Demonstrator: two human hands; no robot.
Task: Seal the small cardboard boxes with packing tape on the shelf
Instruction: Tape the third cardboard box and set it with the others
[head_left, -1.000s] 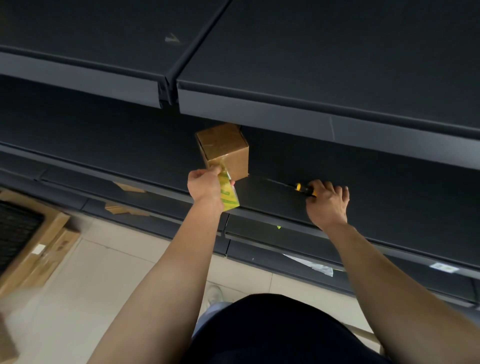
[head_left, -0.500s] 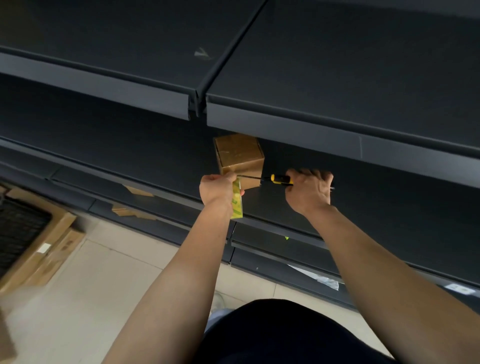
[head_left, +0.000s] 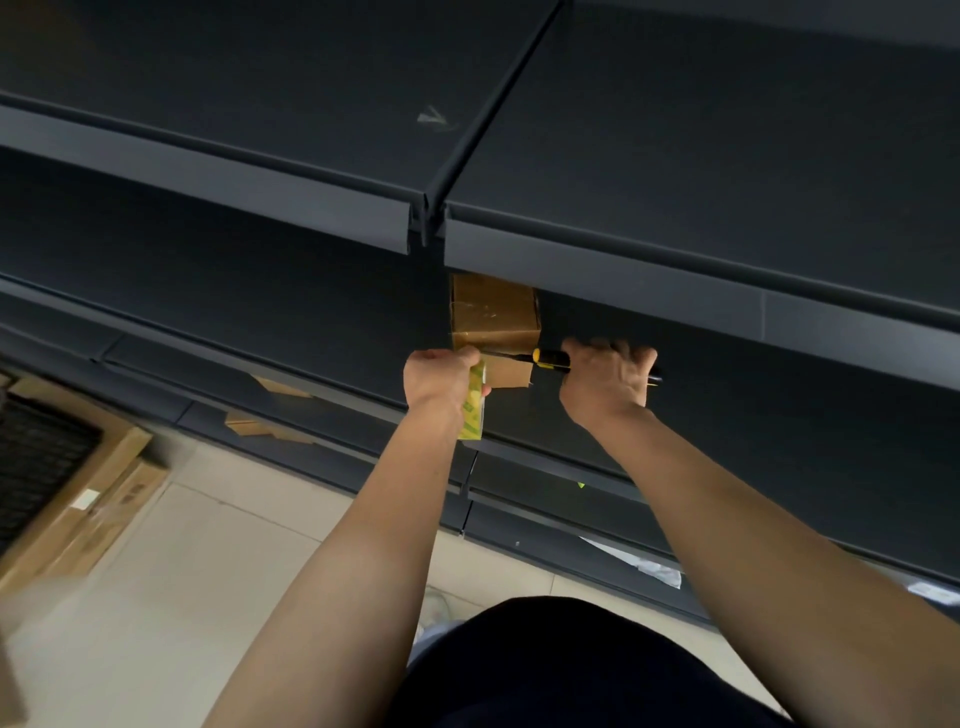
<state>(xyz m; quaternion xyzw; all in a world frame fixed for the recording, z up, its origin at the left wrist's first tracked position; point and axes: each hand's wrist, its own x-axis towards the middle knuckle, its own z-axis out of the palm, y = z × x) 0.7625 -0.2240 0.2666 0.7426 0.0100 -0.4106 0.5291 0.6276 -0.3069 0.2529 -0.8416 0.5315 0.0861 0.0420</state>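
A shop or stockroom is indicated: long tiers of dark metal shelves (head_left: 675, 156) with front rails (head_left: 623, 273) are seen, above a tiled floor (head_left: 208, 571) where cardboard cartons (head_left: 93, 499) are stacked.

Down to my left, flat brown cartons (head_left: 93, 499) lie on the beige tiled floor (head_left: 234, 571), with a black ribbed panel (head_left: 36, 462) at their left edge. Torn cardboard scraps (head_left: 260, 423) sit on the lower shelves (head_left: 332, 441), and a crumpled white sheet (head_left: 649, 566) lies on a tier further right. A pale scuff (head_left: 434, 117) marks the top shelf (head_left: 260, 78). My pale shoe (head_left: 436, 613) shows just beside my dark top (head_left: 571, 670)
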